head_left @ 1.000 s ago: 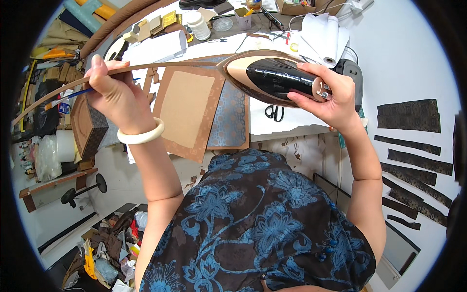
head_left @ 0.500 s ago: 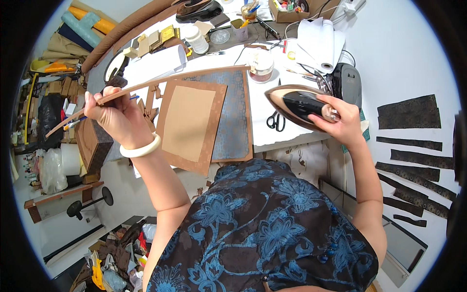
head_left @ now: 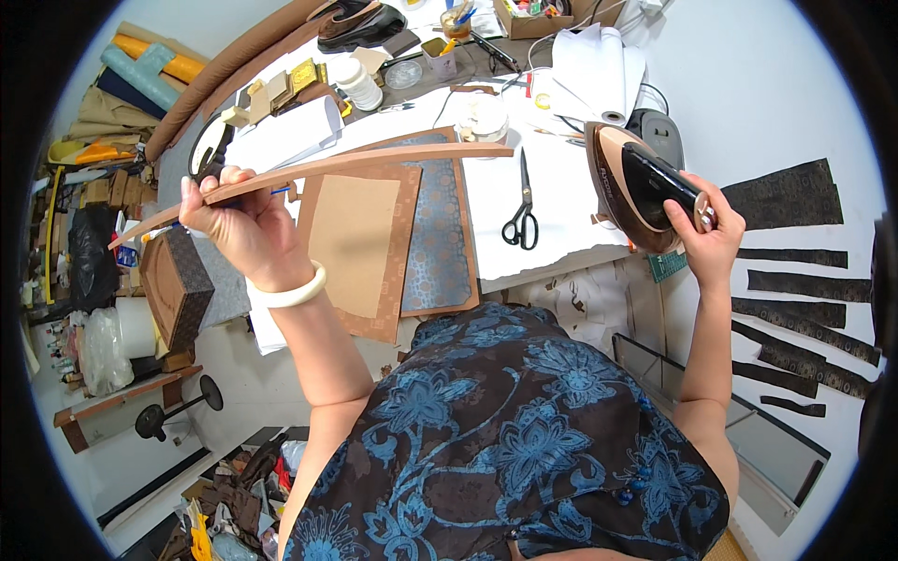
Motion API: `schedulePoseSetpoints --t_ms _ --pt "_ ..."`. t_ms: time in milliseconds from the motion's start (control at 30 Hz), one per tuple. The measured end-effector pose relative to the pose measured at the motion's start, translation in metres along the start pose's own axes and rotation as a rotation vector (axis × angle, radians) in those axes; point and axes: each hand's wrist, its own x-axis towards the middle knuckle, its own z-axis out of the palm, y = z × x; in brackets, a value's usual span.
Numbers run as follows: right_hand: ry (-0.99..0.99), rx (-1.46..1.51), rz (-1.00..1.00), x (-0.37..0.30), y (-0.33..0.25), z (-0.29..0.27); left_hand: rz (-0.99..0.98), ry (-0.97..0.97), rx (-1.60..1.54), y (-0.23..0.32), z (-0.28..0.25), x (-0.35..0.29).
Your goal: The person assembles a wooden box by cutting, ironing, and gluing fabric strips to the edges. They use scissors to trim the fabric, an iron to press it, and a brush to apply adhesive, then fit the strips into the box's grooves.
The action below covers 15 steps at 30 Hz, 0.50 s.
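Observation:
My left hand [head_left: 254,234], a white bangle at its wrist, pinches a long brown leather-like strip [head_left: 383,159]. The strip slants out on both sides of the fingers, raised above the table. A bit of something blue shows beside those fingers; I cannot make out what it is. My right hand [head_left: 713,229] is wrapped round the black handle of an iron [head_left: 645,178], held up off the table at the right and tipped on its side. Below the strip lie a brown-bordered panel with a tan middle [head_left: 354,245] and, partly under it, a blue patterned panel [head_left: 436,234] with brown edges.
Black scissors [head_left: 521,224] lie on white paper between my hands. Behind are a clear jar [head_left: 484,120], a white bottle [head_left: 355,84], a paper roll [head_left: 608,79] and a grey stand [head_left: 658,131]. Dark strips [head_left: 809,285] hang on the right wall. A hexagonal tray [head_left: 178,290] stands left.
The iron has moved right in my right hand and turned more upright, uncovering the scissors. The strip's far end has swung toward the right and lower over the panels. My head view has shifted slightly.

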Motion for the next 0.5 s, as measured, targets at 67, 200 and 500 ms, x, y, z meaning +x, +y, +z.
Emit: schedulePoseSetpoints --t_ms 67,200,500 --pt "0.013 0.075 -0.005 0.002 -0.018 -0.003 0.083 -0.062 0.088 -0.005 -0.002 -0.003" --pt "-0.028 0.331 0.029 -0.003 -0.018 -0.007 0.243 -0.069 0.386 -0.034 0.004 -0.017" --pt "-0.246 0.371 -0.178 0.004 -0.079 0.047 0.068 -0.125 0.479 -0.043 0.035 -0.054"
